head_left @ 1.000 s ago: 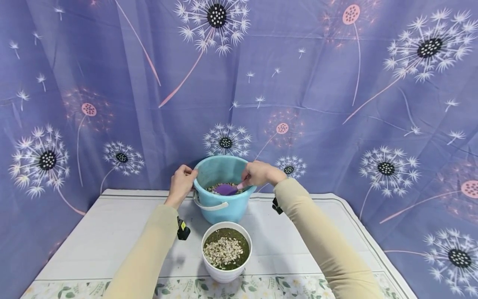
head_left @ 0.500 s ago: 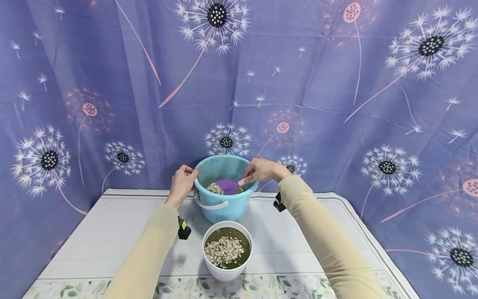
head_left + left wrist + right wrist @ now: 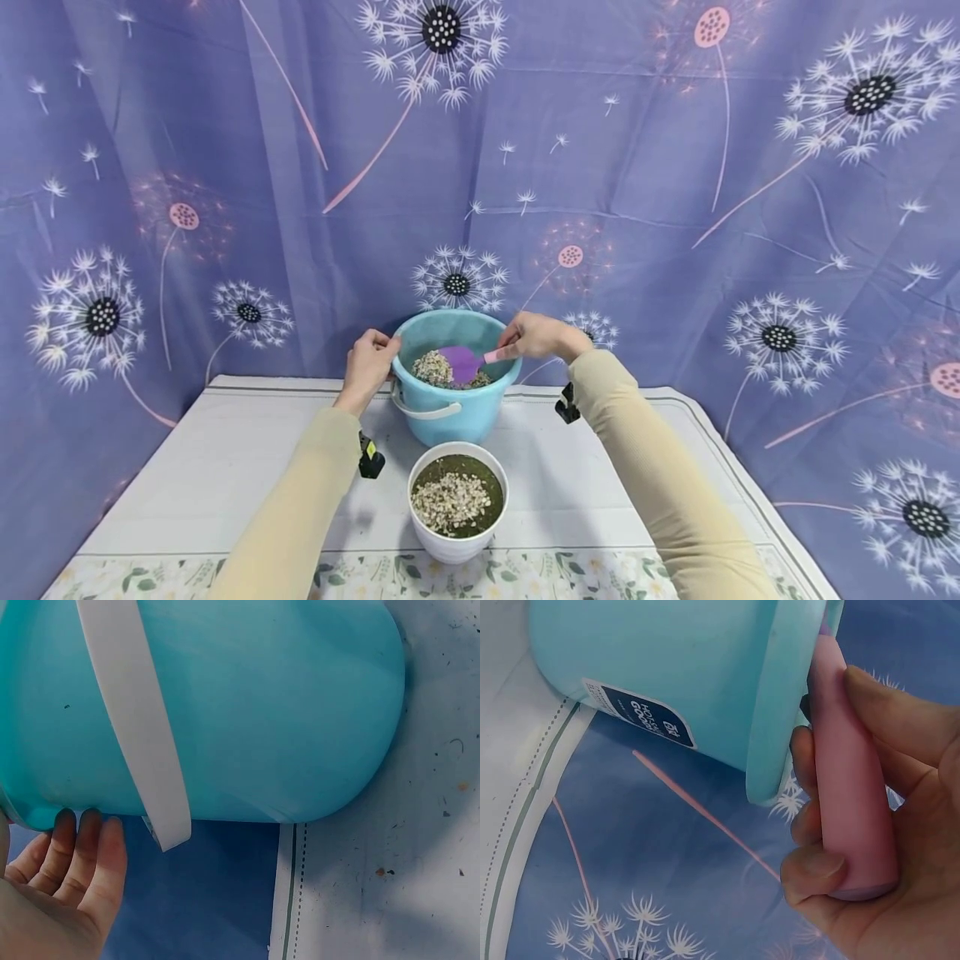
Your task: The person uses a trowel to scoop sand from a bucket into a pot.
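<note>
A light blue bucket (image 3: 453,408) stands at the table's back, with pale grainy mix (image 3: 432,368) inside. My left hand (image 3: 367,371) grips its rim on the left side; in the left wrist view the fingers (image 3: 105,862) lie against the outer wall below the rim. Over the right rim, my right hand (image 3: 538,337) holds a trowel by its pink handle (image 3: 855,780), fingers and thumb wrapped round it. The purple blade (image 3: 463,364) is inside the bucket, tilted, with mix heaped at its left edge. In front stands a white pot (image 3: 453,550) of dark green-brown soil, partly covered with pale grains.
The bucket's white handle (image 3: 427,412) hangs down at its front. A white table cover (image 3: 262,467) with a floral front strip lies underneath. Close behind the bucket hangs a purple dandelion-print curtain (image 3: 360,267).
My right hand has moved up and slightly right, raising and tilting the trowel blade within the bucket. More mix now shows at the blade's left. My left hand stays on the rim.
</note>
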`<act>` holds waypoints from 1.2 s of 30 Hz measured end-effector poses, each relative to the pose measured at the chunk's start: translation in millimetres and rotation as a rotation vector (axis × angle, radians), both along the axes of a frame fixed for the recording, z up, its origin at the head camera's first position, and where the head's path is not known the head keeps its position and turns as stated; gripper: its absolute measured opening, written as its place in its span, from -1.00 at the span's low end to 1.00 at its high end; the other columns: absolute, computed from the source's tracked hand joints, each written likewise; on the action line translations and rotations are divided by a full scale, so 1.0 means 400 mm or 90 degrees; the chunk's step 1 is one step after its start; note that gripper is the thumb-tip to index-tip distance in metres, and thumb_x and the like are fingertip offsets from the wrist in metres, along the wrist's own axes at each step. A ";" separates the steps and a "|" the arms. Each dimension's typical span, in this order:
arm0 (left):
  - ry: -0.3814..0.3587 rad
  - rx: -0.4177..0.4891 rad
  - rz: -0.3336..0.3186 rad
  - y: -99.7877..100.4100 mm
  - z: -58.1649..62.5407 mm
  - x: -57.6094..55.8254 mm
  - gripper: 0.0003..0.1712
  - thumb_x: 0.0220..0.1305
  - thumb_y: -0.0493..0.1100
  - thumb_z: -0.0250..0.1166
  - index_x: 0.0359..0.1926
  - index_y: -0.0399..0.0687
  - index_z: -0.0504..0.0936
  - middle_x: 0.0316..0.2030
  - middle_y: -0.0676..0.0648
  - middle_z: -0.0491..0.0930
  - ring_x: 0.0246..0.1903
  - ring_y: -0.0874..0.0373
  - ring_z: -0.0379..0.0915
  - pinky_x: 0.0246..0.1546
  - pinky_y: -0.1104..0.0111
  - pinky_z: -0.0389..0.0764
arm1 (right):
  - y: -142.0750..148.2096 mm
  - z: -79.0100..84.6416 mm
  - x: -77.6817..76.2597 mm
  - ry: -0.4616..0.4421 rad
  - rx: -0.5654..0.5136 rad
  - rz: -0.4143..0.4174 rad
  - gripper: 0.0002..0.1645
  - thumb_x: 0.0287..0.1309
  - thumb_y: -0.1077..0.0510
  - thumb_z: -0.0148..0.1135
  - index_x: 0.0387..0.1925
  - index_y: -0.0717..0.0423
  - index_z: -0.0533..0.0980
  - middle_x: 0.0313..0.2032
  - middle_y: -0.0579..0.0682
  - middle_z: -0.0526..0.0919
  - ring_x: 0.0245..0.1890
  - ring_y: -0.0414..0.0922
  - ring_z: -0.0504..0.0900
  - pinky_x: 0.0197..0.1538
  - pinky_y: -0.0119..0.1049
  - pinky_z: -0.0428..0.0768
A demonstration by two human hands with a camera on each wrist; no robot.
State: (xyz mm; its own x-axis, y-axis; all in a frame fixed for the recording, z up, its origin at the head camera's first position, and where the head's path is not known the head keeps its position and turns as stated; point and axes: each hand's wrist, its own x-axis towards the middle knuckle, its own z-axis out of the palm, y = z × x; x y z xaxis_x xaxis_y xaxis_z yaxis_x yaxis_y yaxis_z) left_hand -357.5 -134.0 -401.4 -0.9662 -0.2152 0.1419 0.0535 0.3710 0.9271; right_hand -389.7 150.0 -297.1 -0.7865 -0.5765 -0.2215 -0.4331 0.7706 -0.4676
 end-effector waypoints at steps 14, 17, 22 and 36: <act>-0.002 0.002 -0.008 0.000 0.007 0.004 -0.65 0.43 0.05 0.13 -0.09 -0.17 0.49 -0.26 -0.18 0.56 -0.40 0.03 0.55 -0.35 0.20 0.69 | 0.035 0.005 0.005 -0.014 -0.068 -0.051 -0.66 0.24 -0.06 0.31 -0.20 0.13 0.69 -0.29 0.08 0.72 -0.31 -0.10 0.56 -0.02 -0.12 0.52; -0.003 0.003 -0.008 0.000 0.006 0.004 -0.65 0.44 0.05 0.13 -0.09 -0.17 0.49 -0.26 -0.19 0.56 -0.39 0.03 0.55 -0.31 0.15 0.69 | 0.040 0.002 0.005 -0.014 -0.066 -0.053 -0.69 0.25 -0.06 0.30 -0.20 0.09 0.70 -0.32 0.04 0.72 -0.36 -0.12 0.53 -0.10 -0.19 0.52; -0.007 0.004 -0.009 -0.001 0.002 0.006 -0.65 0.44 0.05 0.12 -0.09 -0.17 0.48 -0.26 -0.19 0.55 -0.39 0.02 0.54 -0.26 0.08 0.68 | 0.047 -0.005 0.007 -0.016 -0.064 -0.051 -0.72 0.26 -0.05 0.29 -0.21 0.05 0.71 -0.36 0.00 0.71 -0.45 -0.16 0.44 -0.21 -0.24 0.48; -0.002 -0.012 -0.010 -0.002 0.008 0.008 -0.67 0.43 0.03 0.13 -0.12 -0.17 0.48 -0.32 -0.17 0.56 -0.45 0.05 0.54 -0.45 0.28 0.67 | 0.067 0.000 0.020 -0.005 -0.069 -0.059 -0.72 0.26 -0.10 0.29 -0.24 0.00 0.71 -0.38 -0.06 0.69 -0.43 -0.15 0.46 -0.22 -0.26 0.47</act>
State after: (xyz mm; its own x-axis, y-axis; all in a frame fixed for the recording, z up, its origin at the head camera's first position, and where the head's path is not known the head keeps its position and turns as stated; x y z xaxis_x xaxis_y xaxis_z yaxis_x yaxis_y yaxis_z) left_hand -354.3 -135.0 -398.1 -0.9699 -0.1972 0.1426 0.0567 0.3868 0.9204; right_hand -381.6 176.8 -296.9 -0.8364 -0.5217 -0.1682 -0.3581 0.7524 -0.5529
